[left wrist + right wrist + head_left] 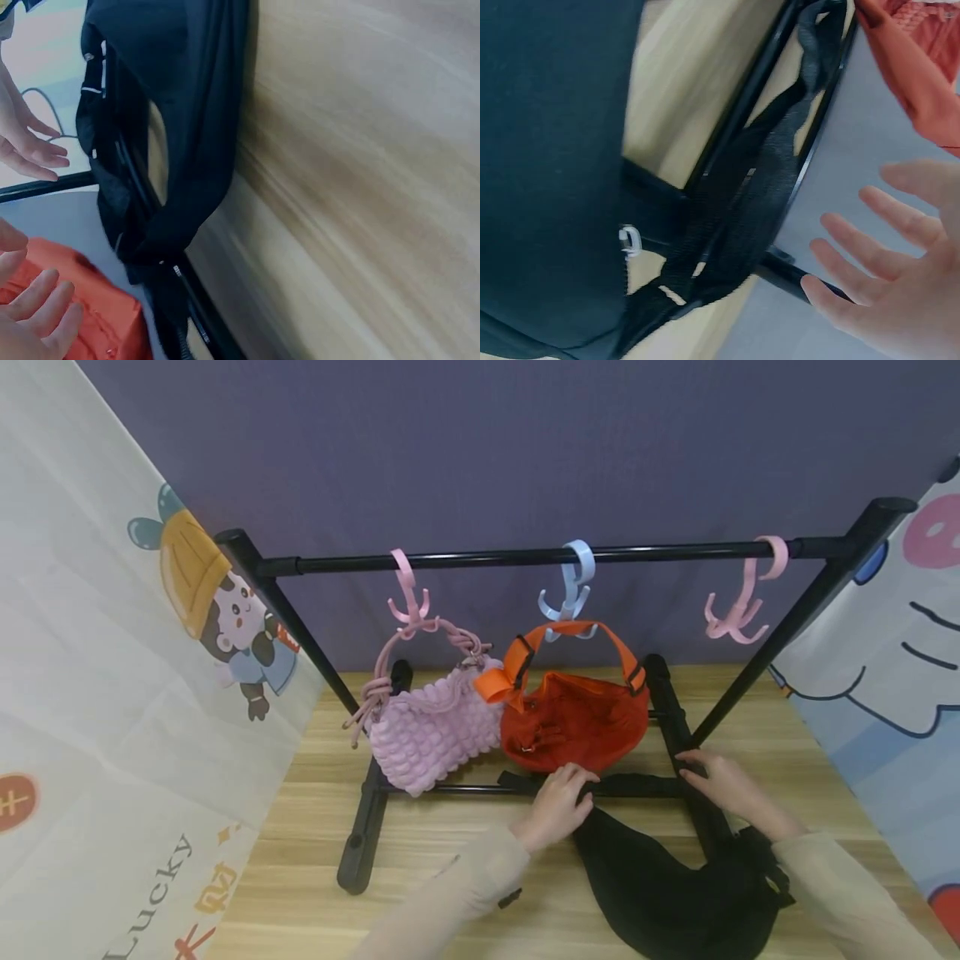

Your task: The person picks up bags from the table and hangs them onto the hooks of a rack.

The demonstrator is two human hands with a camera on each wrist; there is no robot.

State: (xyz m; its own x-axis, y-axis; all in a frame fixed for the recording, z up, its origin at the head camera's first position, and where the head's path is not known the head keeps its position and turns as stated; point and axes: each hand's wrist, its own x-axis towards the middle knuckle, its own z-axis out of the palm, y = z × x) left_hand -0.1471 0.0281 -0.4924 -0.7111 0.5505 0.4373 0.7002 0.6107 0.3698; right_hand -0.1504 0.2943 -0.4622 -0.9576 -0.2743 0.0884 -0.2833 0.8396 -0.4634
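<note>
My right wrist feed shows the hand (915,292) at lower right, fingers extended and spread, apart from the strap (739,202). I record the black bag (551,172) filling the left side, a pale zip pull (632,241) at its edge. Strap runs beside the rail (741,101). Red bag (936,41) at upper right, partly cut off.

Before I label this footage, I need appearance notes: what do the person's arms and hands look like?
The left sleeve and right sleeve are long, pale beige and look fairly loose. The left hand and right hand wear no gloves.
</note>
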